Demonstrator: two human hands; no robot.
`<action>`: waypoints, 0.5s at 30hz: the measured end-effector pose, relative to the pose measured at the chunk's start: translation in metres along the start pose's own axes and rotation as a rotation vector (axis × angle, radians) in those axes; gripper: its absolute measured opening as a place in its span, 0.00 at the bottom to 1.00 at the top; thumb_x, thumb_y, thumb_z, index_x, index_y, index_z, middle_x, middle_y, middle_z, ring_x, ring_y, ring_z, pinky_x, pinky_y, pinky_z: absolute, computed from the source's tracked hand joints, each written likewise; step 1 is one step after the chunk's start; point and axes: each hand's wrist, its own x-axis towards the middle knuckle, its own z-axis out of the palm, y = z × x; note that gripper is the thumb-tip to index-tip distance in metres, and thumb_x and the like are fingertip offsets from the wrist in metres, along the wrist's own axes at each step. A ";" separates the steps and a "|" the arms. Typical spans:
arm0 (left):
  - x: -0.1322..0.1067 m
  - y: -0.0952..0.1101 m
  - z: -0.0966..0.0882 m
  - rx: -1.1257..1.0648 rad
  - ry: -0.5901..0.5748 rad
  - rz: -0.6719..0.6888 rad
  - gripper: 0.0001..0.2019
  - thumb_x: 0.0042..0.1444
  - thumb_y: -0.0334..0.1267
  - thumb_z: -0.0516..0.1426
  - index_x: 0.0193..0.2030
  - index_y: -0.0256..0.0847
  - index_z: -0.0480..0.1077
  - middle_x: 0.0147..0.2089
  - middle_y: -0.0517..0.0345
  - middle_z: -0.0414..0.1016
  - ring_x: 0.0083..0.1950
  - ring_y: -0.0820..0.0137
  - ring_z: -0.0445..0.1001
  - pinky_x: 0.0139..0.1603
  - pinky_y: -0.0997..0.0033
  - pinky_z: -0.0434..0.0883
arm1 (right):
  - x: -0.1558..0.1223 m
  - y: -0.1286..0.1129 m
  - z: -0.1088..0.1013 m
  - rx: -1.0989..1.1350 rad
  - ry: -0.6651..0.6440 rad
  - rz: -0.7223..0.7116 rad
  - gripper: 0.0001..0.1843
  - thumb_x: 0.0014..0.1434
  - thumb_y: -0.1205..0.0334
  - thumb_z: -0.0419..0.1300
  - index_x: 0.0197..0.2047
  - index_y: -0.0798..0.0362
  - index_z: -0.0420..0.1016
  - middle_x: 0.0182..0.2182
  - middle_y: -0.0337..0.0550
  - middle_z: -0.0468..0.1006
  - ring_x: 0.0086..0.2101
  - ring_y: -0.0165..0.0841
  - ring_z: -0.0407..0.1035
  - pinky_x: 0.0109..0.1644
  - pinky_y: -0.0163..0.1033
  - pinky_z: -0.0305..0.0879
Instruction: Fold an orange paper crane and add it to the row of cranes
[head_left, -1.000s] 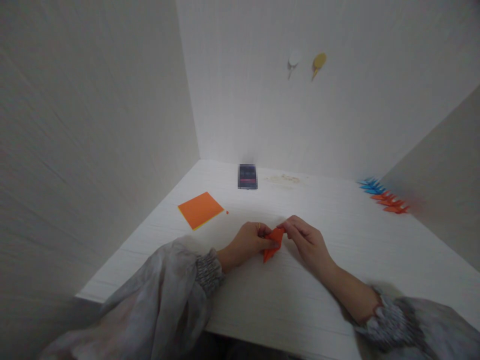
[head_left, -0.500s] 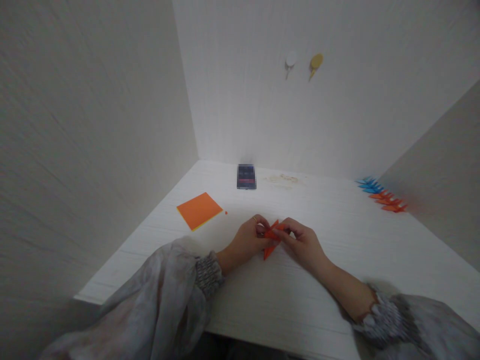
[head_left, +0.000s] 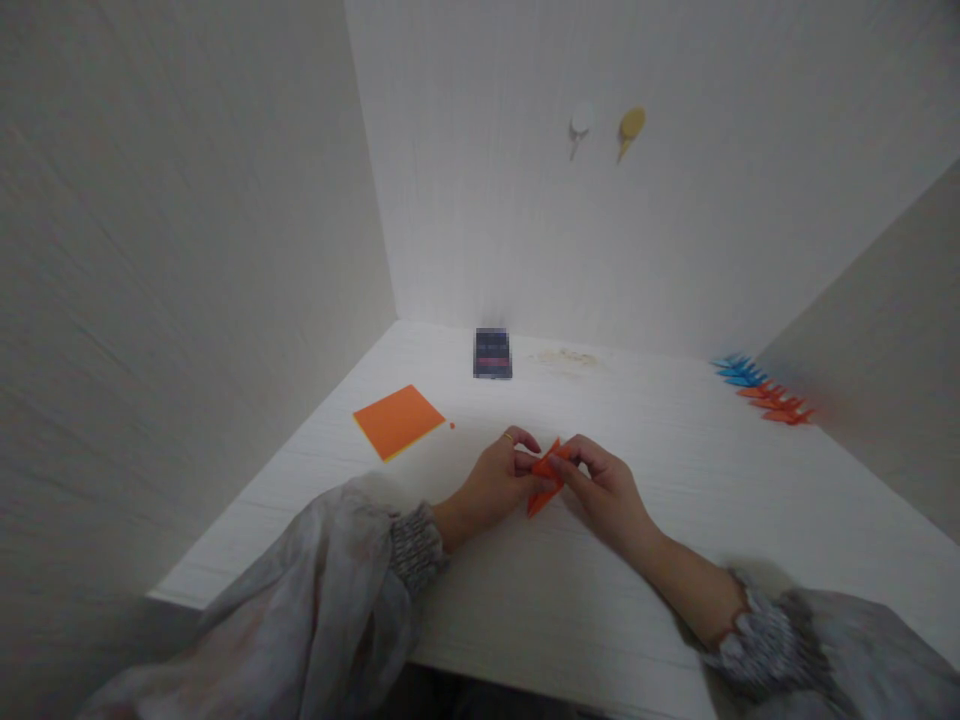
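A small folded orange paper piece [head_left: 545, 480] is held between both hands just above the white table [head_left: 525, 600]. My left hand [head_left: 495, 483] pinches its left side, with a ring on one finger. My right hand [head_left: 604, 490] pinches its upper right part with thumb and fingertips. Both hands are closed on the paper near the middle of the table. Grey sleeves cover both forearms.
A stack of orange square paper [head_left: 398, 420] lies at the left, with a tiny orange scrap [head_left: 452, 426] beside it. A dark card [head_left: 493, 353] stands at the back. Folded blue pieces [head_left: 739, 370] and orange pieces [head_left: 780, 407] lie in a row at the far right. Two hooks [head_left: 607, 125] hang on the wall.
My right hand moved left, closer to my left hand, and re-gripped the orange paper. The paper's upper point has turned slightly between the fingers.
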 end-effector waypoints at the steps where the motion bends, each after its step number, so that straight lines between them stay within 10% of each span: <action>1: 0.000 0.000 0.000 0.004 -0.003 -0.004 0.21 0.39 0.34 0.63 0.34 0.39 0.54 0.26 0.60 0.74 0.26 0.74 0.71 0.29 0.74 0.65 | 0.000 0.000 0.000 -0.001 0.005 0.004 0.10 0.54 0.59 0.54 0.25 0.53 0.69 0.22 0.39 0.68 0.26 0.30 0.61 0.31 0.35 0.59; 15: 0.000 -0.001 0.000 0.046 0.034 0.012 0.20 0.40 0.39 0.62 0.34 0.38 0.56 0.26 0.60 0.73 0.26 0.74 0.71 0.28 0.75 0.65 | 0.002 0.010 0.004 0.073 0.025 0.035 0.06 0.53 0.60 0.56 0.28 0.52 0.66 0.25 0.38 0.68 0.28 0.30 0.62 0.33 0.36 0.60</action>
